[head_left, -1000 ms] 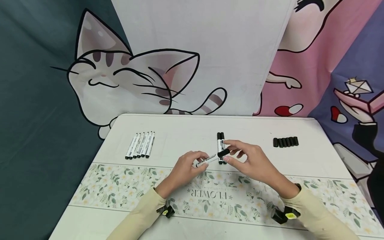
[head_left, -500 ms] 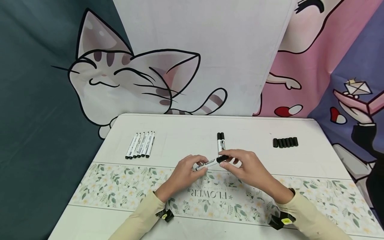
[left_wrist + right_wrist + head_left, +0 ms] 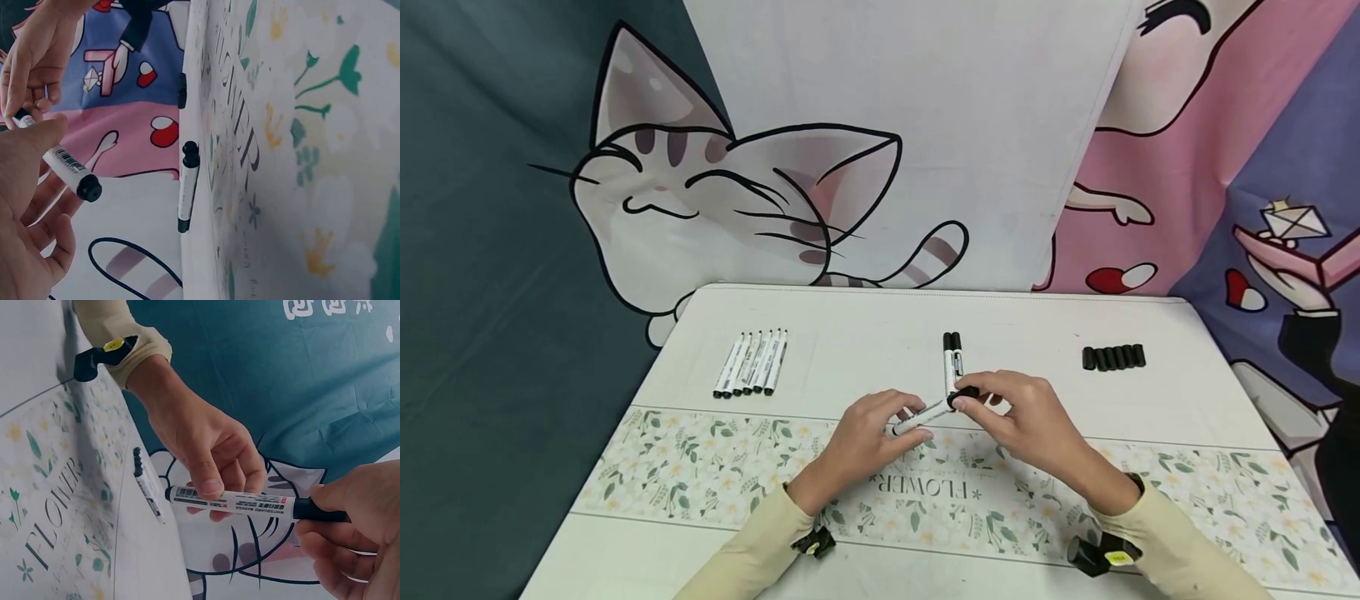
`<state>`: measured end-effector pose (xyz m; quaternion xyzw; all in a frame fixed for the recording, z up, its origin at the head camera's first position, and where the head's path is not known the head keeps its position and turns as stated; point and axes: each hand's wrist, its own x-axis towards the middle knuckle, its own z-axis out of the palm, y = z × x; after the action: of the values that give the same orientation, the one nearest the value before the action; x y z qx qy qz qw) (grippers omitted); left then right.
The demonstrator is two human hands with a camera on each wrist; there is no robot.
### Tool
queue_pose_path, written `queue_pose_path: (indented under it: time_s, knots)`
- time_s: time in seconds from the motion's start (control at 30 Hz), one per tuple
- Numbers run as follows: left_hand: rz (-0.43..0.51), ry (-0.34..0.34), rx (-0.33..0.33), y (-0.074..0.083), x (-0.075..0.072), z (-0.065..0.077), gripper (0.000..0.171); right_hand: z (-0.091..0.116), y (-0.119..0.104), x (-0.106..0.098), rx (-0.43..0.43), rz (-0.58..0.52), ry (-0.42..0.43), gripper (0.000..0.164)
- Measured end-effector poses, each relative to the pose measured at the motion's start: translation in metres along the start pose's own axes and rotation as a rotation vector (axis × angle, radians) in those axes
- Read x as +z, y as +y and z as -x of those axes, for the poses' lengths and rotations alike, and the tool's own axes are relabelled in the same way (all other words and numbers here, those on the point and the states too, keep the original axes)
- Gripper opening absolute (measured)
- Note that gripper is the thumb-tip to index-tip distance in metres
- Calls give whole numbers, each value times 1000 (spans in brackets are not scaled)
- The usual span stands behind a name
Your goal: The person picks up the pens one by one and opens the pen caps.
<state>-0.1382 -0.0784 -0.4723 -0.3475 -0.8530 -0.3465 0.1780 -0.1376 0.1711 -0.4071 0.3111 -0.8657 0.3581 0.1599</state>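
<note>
My left hand [image 3: 868, 425] grips the white body of a whiteboard marker [image 3: 250, 503] near its black tail end, thumb on one side and fingers on the other. At the other end, my right hand [image 3: 1026, 417] pinches the black cap [image 3: 320, 511] between thumb and fingers. The cap sits against the marker's body in the right wrist view. Both hands are held over the near part of the white table area. Just beyond, two capped markers [image 3: 949, 360] lie side by side, partly hidden by the right hand and the held marker.
Several uncapped markers [image 3: 751, 364] lie in a row at the left of the table. At the right, several loose black caps [image 3: 1114, 357] are lined up. A floral strip [image 3: 700, 467] crosses the table below the hands, and a printed cloth [image 3: 865, 167] hangs behind.
My right hand's fingers, loosely spread around the cap a second ago, have closed on it. The marker has come down slightly towards me, and its tilt has shifted a little.
</note>
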Motion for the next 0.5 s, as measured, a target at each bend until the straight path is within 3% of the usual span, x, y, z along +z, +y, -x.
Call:
queue_pose_path:
  time_s: [0.23,0.5]
  knots:
    - [-20,51,56,-1,-2,-1,32,3,-2,1,-8,-51,13,17]
    - [-4,10,83,-4,1,3,24,6,2,4,-71,-96,-6,18]
